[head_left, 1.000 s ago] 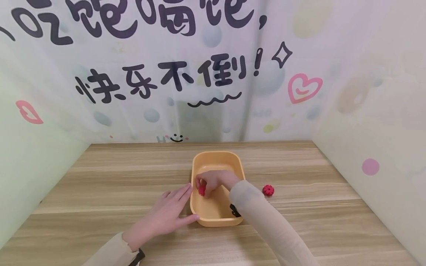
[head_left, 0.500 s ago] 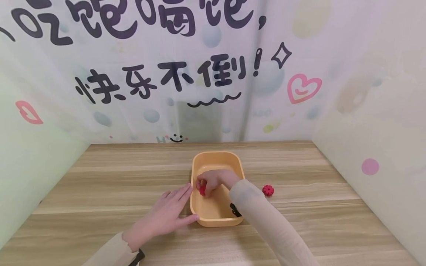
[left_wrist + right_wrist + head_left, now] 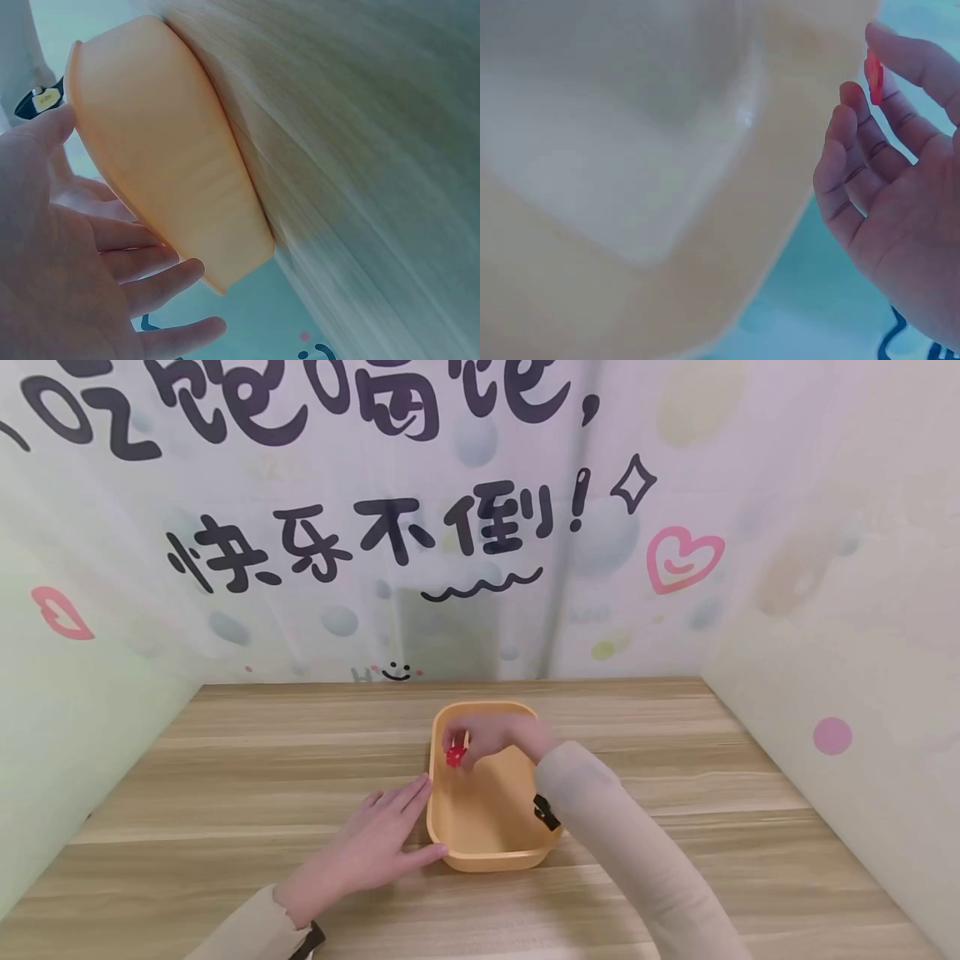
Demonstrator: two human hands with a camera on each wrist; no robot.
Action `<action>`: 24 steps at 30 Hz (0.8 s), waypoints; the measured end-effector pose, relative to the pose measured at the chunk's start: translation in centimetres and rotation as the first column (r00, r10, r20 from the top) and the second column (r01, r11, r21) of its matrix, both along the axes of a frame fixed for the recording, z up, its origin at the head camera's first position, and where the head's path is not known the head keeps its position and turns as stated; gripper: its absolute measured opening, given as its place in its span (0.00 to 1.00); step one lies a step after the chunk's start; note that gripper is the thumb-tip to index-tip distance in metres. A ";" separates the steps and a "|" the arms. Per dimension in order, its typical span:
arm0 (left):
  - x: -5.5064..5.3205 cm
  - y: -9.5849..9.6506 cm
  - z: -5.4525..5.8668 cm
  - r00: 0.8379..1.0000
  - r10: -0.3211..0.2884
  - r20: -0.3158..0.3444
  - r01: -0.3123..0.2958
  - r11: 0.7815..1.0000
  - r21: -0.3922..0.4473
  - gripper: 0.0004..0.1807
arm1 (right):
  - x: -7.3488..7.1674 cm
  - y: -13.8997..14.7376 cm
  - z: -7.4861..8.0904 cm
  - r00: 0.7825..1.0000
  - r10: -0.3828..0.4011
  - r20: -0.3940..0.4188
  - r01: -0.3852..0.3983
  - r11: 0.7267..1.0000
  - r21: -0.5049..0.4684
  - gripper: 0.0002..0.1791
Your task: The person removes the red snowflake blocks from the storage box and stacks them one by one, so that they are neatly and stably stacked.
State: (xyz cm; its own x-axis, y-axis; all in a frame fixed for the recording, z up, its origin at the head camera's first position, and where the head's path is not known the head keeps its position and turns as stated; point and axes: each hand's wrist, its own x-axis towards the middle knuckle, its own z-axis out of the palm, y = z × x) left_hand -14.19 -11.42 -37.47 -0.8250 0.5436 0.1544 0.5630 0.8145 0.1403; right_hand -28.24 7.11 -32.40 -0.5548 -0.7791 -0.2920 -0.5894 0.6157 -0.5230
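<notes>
A small red notched disc (image 3: 455,755) is pinched between the thumb and fingertips of my right hand (image 3: 487,733), above the far part of an orange plastic bin (image 3: 486,862). Edge-on, that red disc (image 3: 874,77) shows as a thin sliver in the right wrist view. My left hand (image 3: 378,839) rests its extended fingertips and thumb against the bin's left rim. The left wrist view has the same hand (image 3: 90,255) with fingers spread along the bin's outer wall (image 3: 165,150).
The bin stands on a wood-grain table (image 3: 300,760). Behind it hangs a white printed backdrop (image 3: 480,635), and a pale panel (image 3: 840,652) closes off the right side. The right sleeve (image 3: 622,835) passes over the table just right of the bin.
My right hand has moved up and toward the bin's far end with the red disc. A second red disc right of the bin is now hidden behind the sleeve. The left hand stays put.
</notes>
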 end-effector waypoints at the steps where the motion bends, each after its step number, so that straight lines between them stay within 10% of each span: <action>1: 0.0 0.0 0.0 1.000 -0.001 -0.004 0.001 1.000 -0.003 0.46 | 0.1 0.1 0.4 1.000 -0.004 -0.006 0.004 1.000 -0.003 0.12; 9: 0.0 0.0 0.0 1.000 -0.005 -0.008 0.005 1.000 -0.004 0.45 | 1.0 1.9 2.0 0.997 -0.028 -0.067 0.026 0.999 -0.038 0.14; 24: -0.1 -0.1 -0.2 1.000 -0.002 -0.012 0.002 1.000 0.007 0.45 | 1.8 6.3 0.3 0.976 0.055 -0.210 -0.090 0.983 -0.159 0.15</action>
